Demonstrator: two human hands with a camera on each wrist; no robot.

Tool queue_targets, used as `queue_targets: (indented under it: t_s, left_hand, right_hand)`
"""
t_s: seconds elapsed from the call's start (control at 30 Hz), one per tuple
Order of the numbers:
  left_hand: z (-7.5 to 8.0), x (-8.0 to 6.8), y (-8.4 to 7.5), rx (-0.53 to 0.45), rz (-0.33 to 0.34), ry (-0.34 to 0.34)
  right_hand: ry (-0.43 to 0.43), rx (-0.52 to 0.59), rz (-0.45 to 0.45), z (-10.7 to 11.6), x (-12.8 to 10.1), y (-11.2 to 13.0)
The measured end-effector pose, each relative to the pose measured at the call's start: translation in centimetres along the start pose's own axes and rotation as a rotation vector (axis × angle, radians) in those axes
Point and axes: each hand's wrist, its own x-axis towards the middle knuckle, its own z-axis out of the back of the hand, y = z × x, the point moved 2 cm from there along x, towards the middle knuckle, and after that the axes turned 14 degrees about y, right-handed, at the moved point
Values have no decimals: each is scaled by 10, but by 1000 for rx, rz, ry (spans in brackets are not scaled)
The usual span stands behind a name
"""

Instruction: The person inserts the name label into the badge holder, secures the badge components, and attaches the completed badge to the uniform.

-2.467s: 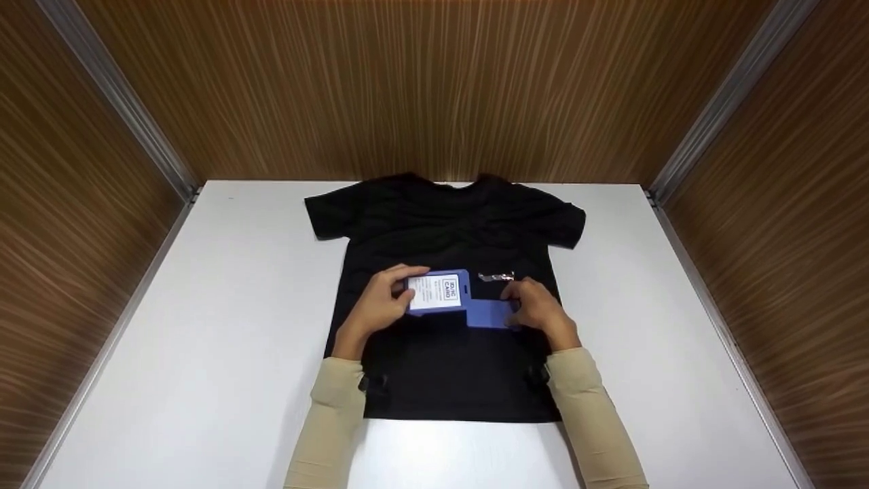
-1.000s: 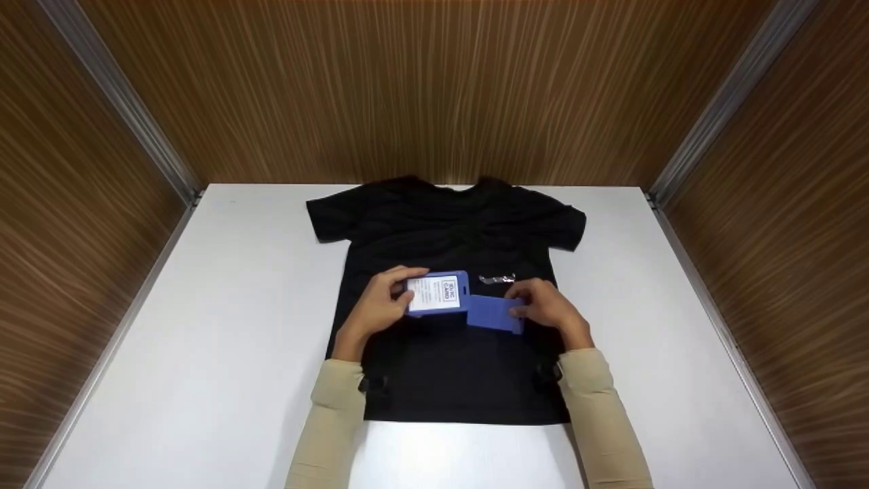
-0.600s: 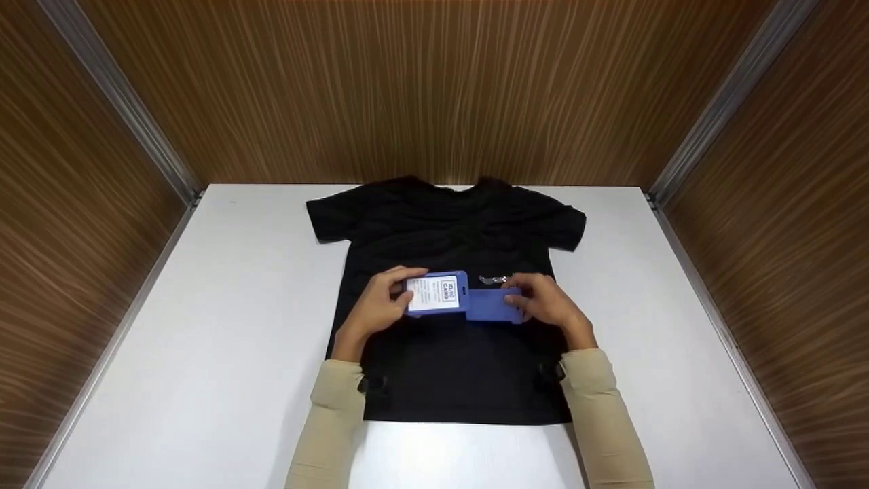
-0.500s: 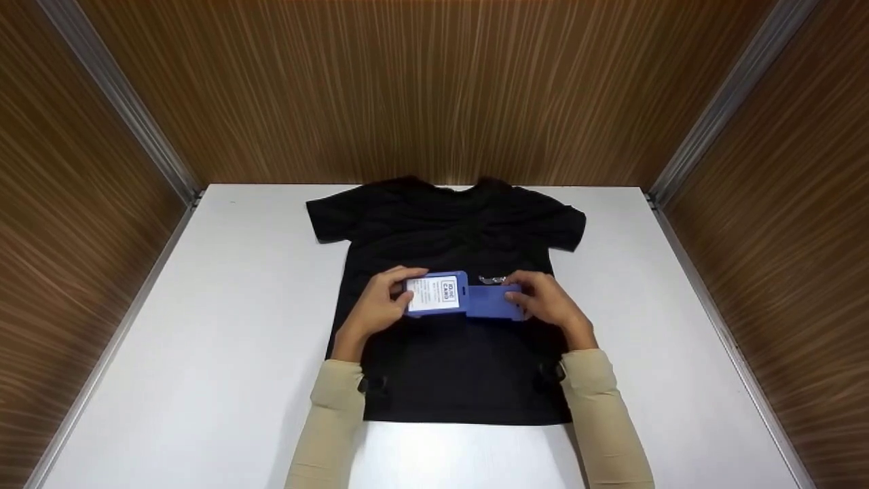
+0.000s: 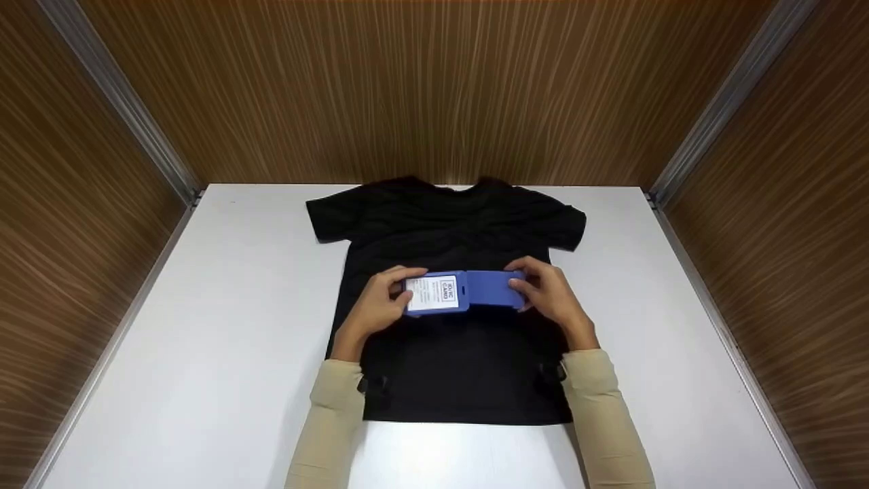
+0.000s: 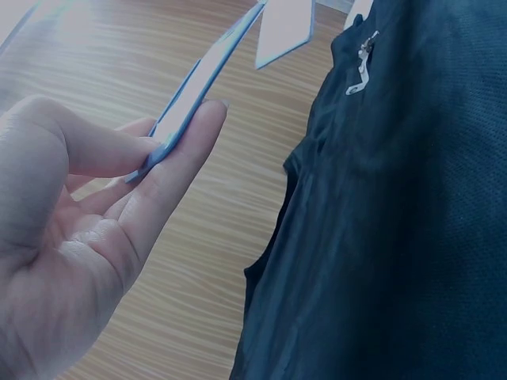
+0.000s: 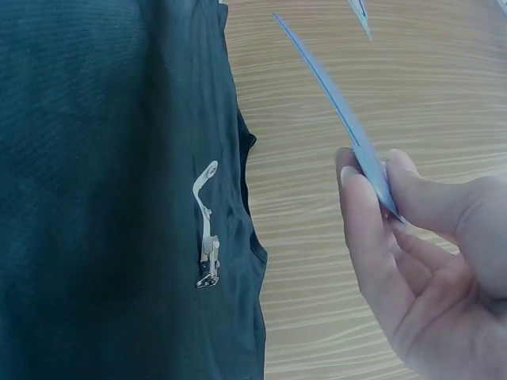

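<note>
My left hand [image 5: 380, 302] pinches a blue ID card holder [image 5: 464, 277] at its left end. A white printed card [image 5: 433, 293] fills the holder's window, and a slot shows at its right end. My right hand [image 5: 546, 288] pinches a plain blue panel [image 5: 487, 288] by its far right end, thumb on top. Panel and holder lie end to end in the head view; the right wrist view shows the panel [image 7: 341, 107] apart from the holder [image 7: 360, 14]. Beneath, on a black T-shirt [image 5: 455, 367], lies a metal badge clip [image 7: 207, 229], hidden in the head view.
The T-shirt is spread over a white table [image 5: 251, 292], collar toward the back. A wood-grain panel [image 5: 434, 88] stands along the back edge, with similar side walls and metal corner rails [image 5: 129, 102].
My right hand has lifted the blue panel away from me, from below the holder's line to level with it, covering the clip in the head view. The left hand has stayed nearly still.
</note>
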Motion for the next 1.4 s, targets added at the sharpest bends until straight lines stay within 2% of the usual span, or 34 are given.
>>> queue_targets:
  t_s: [0.13,0.43,0.63,0.87,1.17,1.4]
  left_hand:
    - [1,0,0,2,-6,2]
    - [2,0,1,13,-9,2]
    - [3,-1,2,22,-1,-4]
    - [4,-1,3,-23,-6,-9]
    - [3,-1,3,-7,5,-22]
    - [4,-1,3,22,-18,-25]
  right_hand:
    - [-23,-28,0,2,-2,8]
    - [-107,5,18,11,-11,47]
    - [-185,14,55,12,-11,50]
    - [-251,90,60,13,-10,49]
    - [-271,124,64,12,-10,54]
    - [-233,149,60,8,-9,58]
